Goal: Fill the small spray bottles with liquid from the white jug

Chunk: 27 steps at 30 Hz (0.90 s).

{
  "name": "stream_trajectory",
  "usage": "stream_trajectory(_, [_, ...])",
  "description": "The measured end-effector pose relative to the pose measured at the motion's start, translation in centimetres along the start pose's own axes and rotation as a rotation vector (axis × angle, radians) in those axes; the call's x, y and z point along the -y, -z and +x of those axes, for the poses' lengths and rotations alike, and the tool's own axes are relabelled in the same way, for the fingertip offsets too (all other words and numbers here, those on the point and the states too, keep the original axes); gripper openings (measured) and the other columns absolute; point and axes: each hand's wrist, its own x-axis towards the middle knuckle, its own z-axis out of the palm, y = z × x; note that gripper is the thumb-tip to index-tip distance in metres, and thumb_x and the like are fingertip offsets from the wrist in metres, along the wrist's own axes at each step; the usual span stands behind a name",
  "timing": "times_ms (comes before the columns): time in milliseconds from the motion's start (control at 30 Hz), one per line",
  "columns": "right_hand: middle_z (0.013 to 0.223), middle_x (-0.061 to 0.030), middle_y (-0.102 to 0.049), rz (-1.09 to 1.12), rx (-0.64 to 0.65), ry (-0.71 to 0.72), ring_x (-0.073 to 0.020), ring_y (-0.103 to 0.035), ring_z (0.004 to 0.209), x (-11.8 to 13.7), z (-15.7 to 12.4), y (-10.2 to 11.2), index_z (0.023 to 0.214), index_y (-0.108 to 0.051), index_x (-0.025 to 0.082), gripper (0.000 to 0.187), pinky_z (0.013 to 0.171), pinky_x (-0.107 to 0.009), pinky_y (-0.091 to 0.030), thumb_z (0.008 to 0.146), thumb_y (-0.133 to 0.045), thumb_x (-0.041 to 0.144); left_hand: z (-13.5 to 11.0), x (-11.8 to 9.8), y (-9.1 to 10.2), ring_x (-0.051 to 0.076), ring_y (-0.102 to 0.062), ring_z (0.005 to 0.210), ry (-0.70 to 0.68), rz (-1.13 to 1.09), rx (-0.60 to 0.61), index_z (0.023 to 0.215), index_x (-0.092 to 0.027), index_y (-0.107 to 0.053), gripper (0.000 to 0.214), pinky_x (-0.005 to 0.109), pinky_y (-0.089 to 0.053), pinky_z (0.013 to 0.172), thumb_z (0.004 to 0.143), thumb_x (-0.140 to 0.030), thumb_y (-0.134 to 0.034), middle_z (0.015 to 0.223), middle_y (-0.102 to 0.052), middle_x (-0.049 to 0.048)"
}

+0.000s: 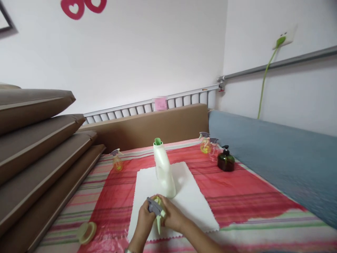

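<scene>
Both my hands meet low in the middle over a white cloth (189, 196). My left hand (144, 217) and my right hand (171, 215) are closed round a small spray bottle (157, 209) with a grey trigger head and a pale green tube hanging down. Just behind them a tall white bottle (163, 169) with an open green neck stands upright on the cloth.
A striped red sheet (237, 196) covers the surface. On it stand a yellow spray bottle (117, 160) at the back left, two small spray bottles (205, 143) and a dark pump bottle (225, 160) at the back right. A pale lid (87, 232) lies front left. Stacked brown cushions (37, 147) rise left; a blue mattress (276, 154) lies right.
</scene>
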Motion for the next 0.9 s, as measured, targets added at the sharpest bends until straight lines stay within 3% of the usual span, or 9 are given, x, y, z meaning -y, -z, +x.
stream_trajectory(67, [0.111,-0.0053,-0.064,-0.02,-0.051,-0.02,-0.0257,-0.06,0.097,0.3,-0.1,1.7,0.111,-0.058,0.024,0.066,0.087,-0.037,-0.046,0.047,-0.07,0.012,-0.1,0.9,0.4,0.023,-0.064,0.095,-0.005,-0.033,0.01,0.103,-0.013,-0.065,0.052,0.031,-0.047,0.087,0.053,-0.006,-0.053,0.103,-0.07,0.008])
stream_trajectory(167, [0.107,-0.0086,-0.065,-0.04,-0.24,-0.066,-0.0233,-0.062,0.093,1.1,1.2,4.8,0.106,-0.058,0.02,0.035,0.086,-0.039,-0.046,0.071,-0.053,0.024,-0.5,2.0,0.4,0.024,-0.063,0.098,-0.001,-0.061,0.011,0.109,-0.014,-0.062,0.052,0.033,-0.046,0.09,0.057,-0.009,-0.057,0.109,-0.068,0.0088])
stream_trajectory(233, [0.112,-0.0114,-0.061,-0.052,-0.37,-0.099,-0.0241,-0.058,0.102,1.7,2.9,6.4,0.109,-0.054,0.018,0.034,0.091,-0.04,-0.043,0.078,-0.046,0.029,-0.7,2.3,0.2,0.024,-0.061,0.101,-0.011,-0.06,-0.005,0.108,-0.015,-0.062,0.052,0.033,-0.045,0.092,0.057,-0.01,-0.058,0.111,-0.067,0.0081])
stream_trajectory(300, [0.115,-0.0128,-0.059,-0.064,-0.427,-0.139,-0.0252,-0.054,0.107,2.3,5.0,7.1,0.11,-0.053,0.016,0.036,0.092,-0.04,-0.041,0.077,-0.052,0.031,-0.8,2.5,0.0,0.024,-0.06,0.103,-0.021,-0.055,-0.014,0.107,-0.016,-0.063,0.051,0.032,-0.045,0.093,0.056,-0.009,-0.058,0.112,-0.067,0.0076])
stream_trajectory(400, [0.097,-0.0074,-0.065,-0.065,-0.367,-0.198,-0.0213,-0.061,0.091,3.2,7.6,6.6,0.097,-0.058,0.014,0.028,0.082,-0.039,-0.046,0.076,-0.061,0.032,-0.7,2.5,0.0,0.024,-0.06,0.104,-0.028,-0.049,-0.009,0.106,-0.017,-0.063,0.051,0.032,-0.045,0.093,0.056,-0.008,-0.058,0.111,-0.067,0.0073])
stream_trajectory(500, [0.079,-0.0001,-0.064,-0.051,-0.289,-0.226,-0.0141,-0.061,0.07,4.2,9.0,5.6,0.084,-0.06,0.013,0.026,0.069,-0.033,-0.049,0.083,-0.056,0.039,-0.6,2.4,0.0,0.023,-0.06,0.103,-0.012,-0.059,0.003,0.107,-0.016,-0.063,0.054,0.033,-0.044,0.094,0.055,-0.004,-0.055,0.11,-0.067,0.0072])
stream_trajectory(600, [0.071,0.0019,-0.061,-0.039,-0.252,-0.221,-0.0113,-0.057,0.061,5.6,9.2,6.1,0.078,-0.058,0.014,0.029,0.061,-0.028,-0.048,0.084,-0.052,0.042,-0.7,2.3,0.0,0.024,-0.061,0.101,0.019,-0.081,0.017,0.108,-0.014,-0.063,0.056,0.033,-0.044,0.093,0.054,-0.003,-0.053,0.108,-0.068,0.008])
stream_trajectory(733, [0.059,0.0006,-0.058,-0.05,-0.192,-0.215,-0.0128,-0.053,0.052,8.2,7.6,9.6,0.068,-0.054,0.016,0.029,0.052,-0.026,-0.041,0.076,-0.056,0.044,-1.0,1.7,-0.1,0.023,-0.061,0.1,0.014,-0.089,0.002,0.107,-0.014,-0.063,0.056,0.033,-0.045,0.092,0.054,-0.001,-0.052,0.111,-0.067,0.0084])
stream_trajectory(900, [0.051,0.0043,-0.053,-0.168,-0.024,-0.235,-0.0135,-0.05,0.05,11.4,2.6,15.0,0.064,-0.051,0.019,0.029,0.052,-0.025,-0.037,0.069,-0.06,0.046,-1.3,1.2,-0.2,0.023,-0.063,0.095,-0.007,-0.071,-0.012,0.106,-0.013,-0.063,0.054,0.035,-0.045,0.09,0.055,-0.001,-0.051,0.104,-0.069,0.0084])
